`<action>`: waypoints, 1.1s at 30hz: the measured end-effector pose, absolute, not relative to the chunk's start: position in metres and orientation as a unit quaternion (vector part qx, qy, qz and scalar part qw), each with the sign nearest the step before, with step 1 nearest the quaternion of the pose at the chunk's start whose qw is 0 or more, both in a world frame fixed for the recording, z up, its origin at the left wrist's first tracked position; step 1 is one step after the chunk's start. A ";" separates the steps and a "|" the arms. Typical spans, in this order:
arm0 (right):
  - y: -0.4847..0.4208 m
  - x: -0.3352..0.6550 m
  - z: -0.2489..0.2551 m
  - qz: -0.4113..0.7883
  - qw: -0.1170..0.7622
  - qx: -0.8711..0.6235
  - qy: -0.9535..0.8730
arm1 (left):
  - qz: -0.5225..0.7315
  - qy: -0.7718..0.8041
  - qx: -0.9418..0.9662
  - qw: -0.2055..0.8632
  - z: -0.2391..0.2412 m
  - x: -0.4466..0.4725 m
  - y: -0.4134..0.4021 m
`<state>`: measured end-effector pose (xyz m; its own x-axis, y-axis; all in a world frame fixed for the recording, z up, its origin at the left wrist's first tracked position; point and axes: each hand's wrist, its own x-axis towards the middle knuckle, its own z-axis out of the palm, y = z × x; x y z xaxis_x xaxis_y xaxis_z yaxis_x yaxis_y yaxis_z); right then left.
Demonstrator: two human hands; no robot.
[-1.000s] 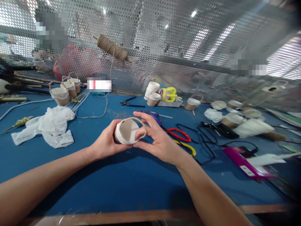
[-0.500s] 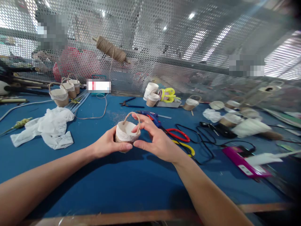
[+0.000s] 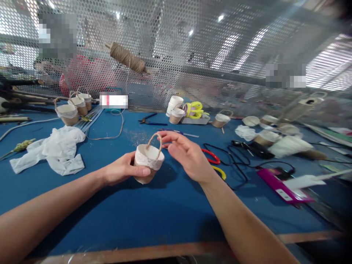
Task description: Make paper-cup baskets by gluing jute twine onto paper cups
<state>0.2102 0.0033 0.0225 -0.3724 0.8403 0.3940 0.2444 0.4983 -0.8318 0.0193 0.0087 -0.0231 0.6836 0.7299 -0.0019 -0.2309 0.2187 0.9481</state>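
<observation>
My left hand (image 3: pixel 121 171) grips a small paper-cup basket (image 3: pixel 147 162), upright above the blue table (image 3: pixel 154 209). The basket has a white lace band round its rim and a twine handle arching over the top. My right hand (image 3: pixel 187 156) hovers just right of the basket, fingers loosely curled, fingertips close to the handle; whether they touch it I cannot tell.
White cloth (image 3: pixel 53 149) lies at left, finished baskets (image 3: pixel 67 113) behind it. A twine spool (image 3: pixel 126 58) hangs on the mesh screen. Pliers (image 3: pixel 150 119), red and yellow scissors (image 3: pixel 213 159), black cables, a pink box (image 3: pixel 283 185) and more cups (image 3: pixel 176 110) crowd the right. A person sits beyond the mesh.
The basket has turned from lying on its side to upright with its handle raised. My right hand has drawn back from the handle and rim to the right.
</observation>
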 end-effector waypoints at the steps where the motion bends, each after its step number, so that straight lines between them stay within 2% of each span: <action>1: 0.004 0.210 0.022 0.355 0.449 -0.380 -0.727 | 0.299 0.215 0.517 0.773 -0.023 0.019 0.008; 3: 0.004 0.209 0.022 0.369 0.459 -0.409 -0.697 | 0.252 0.177 0.485 0.818 -0.021 0.018 0.006; 6: 0.002 0.207 0.021 0.408 0.406 -0.418 -0.703 | 0.216 0.138 0.467 0.847 -0.020 0.018 0.003; 13: -0.002 0.206 0.024 0.400 0.299 -0.456 -0.737 | 0.204 0.127 0.470 0.849 -0.022 0.018 0.001; 20: -0.005 0.203 0.025 0.340 0.290 -0.499 -0.742 | 0.218 0.141 0.504 0.824 -0.021 0.020 0.000; 27: -0.001 0.204 0.025 0.315 0.309 -0.521 -0.731 | 0.257 0.222 0.631 0.698 -0.021 0.025 0.000; 33: 0.001 0.209 0.029 0.338 0.310 -0.506 -0.731 | 0.316 0.307 0.734 0.516 -0.027 0.024 0.001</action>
<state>0.2092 0.0008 0.0294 -0.2964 0.9486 0.1108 0.5305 0.2600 -0.8068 0.0237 0.0012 -0.0268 0.6113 0.7777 0.1464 0.1251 -0.2776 0.9525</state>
